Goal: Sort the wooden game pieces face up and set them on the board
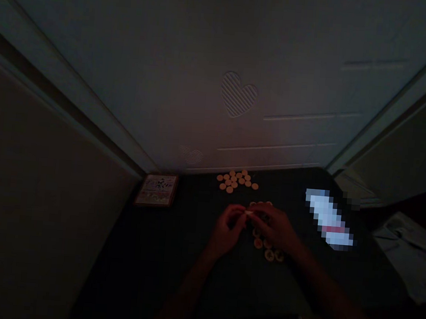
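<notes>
My left hand (pixel 226 230) and my right hand (pixel 277 227) meet at their fingertips over the dark tabletop (pixel 176 255). Between the pinched fingers is a small pale disc (pixel 248 212), seen nearly edge-on; both hands appear to touch it. Under and beside my right hand lie several round discs with dark markings, among them a marked disc (pixel 269 255) toward me; the hand hides part of this group. Beyond my hands, near the wall, a loose cluster of plain-looking pale discs (pixel 234 179) lies flat. Dim light leaves their markings unreadable.
A flat square box (pixel 157 190) with a printed top sits at the left rear. On the right is a bright, pixelated phone-like object (pixel 328 220). A pale wall panel (pixel 190 79) with raised hearts rises behind the table. Pale items (pixel 405 248) lie beyond the right edge.
</notes>
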A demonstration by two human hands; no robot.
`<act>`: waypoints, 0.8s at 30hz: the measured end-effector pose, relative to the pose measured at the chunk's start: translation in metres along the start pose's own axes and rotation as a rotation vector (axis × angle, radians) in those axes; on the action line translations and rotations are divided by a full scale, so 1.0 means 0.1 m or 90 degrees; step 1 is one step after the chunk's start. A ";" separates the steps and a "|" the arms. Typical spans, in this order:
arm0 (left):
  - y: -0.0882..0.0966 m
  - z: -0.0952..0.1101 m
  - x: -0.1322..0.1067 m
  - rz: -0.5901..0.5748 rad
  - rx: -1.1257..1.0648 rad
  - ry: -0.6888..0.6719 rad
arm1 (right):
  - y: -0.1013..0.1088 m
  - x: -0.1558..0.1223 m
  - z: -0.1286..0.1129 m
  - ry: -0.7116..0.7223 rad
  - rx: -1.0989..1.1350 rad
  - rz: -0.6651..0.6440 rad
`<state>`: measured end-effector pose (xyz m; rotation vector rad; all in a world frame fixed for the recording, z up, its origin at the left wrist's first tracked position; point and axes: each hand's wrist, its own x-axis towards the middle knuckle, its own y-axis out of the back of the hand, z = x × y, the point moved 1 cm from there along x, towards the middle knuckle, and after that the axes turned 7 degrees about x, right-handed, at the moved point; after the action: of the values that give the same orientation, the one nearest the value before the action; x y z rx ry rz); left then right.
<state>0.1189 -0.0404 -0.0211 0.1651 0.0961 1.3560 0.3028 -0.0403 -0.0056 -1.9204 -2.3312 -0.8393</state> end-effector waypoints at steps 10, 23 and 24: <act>-0.02 -0.11 -0.02 0.037 0.072 -0.036 | 0.01 -0.02 0.03 -0.032 0.032 -0.009; -0.02 -0.10 -0.01 0.045 0.145 -0.062 | 0.03 -0.01 0.02 0.056 0.016 -0.052; -0.02 -0.11 -0.01 0.045 0.149 -0.063 | 0.03 -0.01 0.02 0.057 0.013 -0.054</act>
<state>0.1186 -0.0410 -0.0322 0.4346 0.1670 1.4028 0.3065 -0.0400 -0.0069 -1.7487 -2.3740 -0.8845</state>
